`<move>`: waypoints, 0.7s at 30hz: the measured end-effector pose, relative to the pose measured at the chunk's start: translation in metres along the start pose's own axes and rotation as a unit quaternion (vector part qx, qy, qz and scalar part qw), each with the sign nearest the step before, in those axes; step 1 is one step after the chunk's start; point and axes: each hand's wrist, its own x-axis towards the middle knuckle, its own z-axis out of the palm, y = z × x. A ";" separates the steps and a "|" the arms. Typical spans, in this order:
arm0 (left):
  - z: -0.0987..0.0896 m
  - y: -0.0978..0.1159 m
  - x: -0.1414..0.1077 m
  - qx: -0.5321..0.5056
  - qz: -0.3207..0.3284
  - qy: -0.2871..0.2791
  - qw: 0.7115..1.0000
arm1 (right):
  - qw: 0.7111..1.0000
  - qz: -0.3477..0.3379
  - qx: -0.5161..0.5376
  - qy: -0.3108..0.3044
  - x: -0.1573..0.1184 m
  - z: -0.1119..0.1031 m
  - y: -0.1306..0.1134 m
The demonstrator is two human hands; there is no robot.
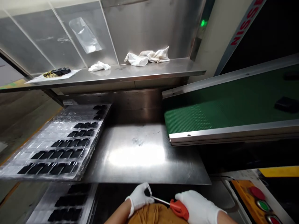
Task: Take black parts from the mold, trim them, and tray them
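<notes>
At the bottom of the head view, my left hand [138, 199] in a white glove pinches a small black part [147, 192]. My right hand [196, 207], also gloved in white, grips a red-handled hand tool [179, 209]. The tool's thin steel shaft [160, 200] runs left, and its tip meets the black part. Both hands are held over my lap, above a mustard-coloured garment [156, 215]. A clear plastic tray [50, 149] holding rows of black parts lies up and to the left of my hands, with a second such tray [40, 211] lower left.
A steel table [144, 168] lies ahead. To the right, a green conveyor belt [221, 109] carries a black item [287, 104]. A steel shelf [149, 73] holds white cloths [147, 56]. A control panel [257, 199] with round buttons sits lower right.
</notes>
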 end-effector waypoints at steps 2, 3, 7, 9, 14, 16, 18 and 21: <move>0.007 -0.014 0.012 -0.018 -0.011 0.006 1.000 | 0.999 0.005 -0.030 -0.009 0.006 0.004 0.003; 0.010 -0.020 0.018 -0.021 -0.019 0.008 1.000 | 0.999 0.011 -0.048 -0.015 0.010 0.005 0.003; 0.016 -0.048 0.037 -0.063 -0.087 0.018 0.994 | 0.994 0.029 -0.088 -0.056 0.022 0.013 0.000; 0.013 -0.062 0.039 -0.085 -0.098 0.034 0.991 | 0.992 0.035 -0.094 -0.071 0.026 0.015 -0.004; 0.004 -0.086 0.040 -0.108 -0.141 0.048 0.983 | 0.991 0.034 -0.107 -0.070 0.032 0.012 -0.011; 0.003 -0.089 0.040 -0.113 -0.159 0.049 0.979 | 0.987 0.036 -0.128 -0.085 0.033 0.009 -0.014; 0.002 -0.089 0.041 -0.117 -0.156 0.061 0.979 | 0.985 0.032 -0.145 -0.092 0.034 0.008 -0.017; 0.003 -0.087 0.043 -0.127 -0.157 0.073 0.977 | 0.989 0.026 -0.133 -0.063 0.036 0.010 -0.019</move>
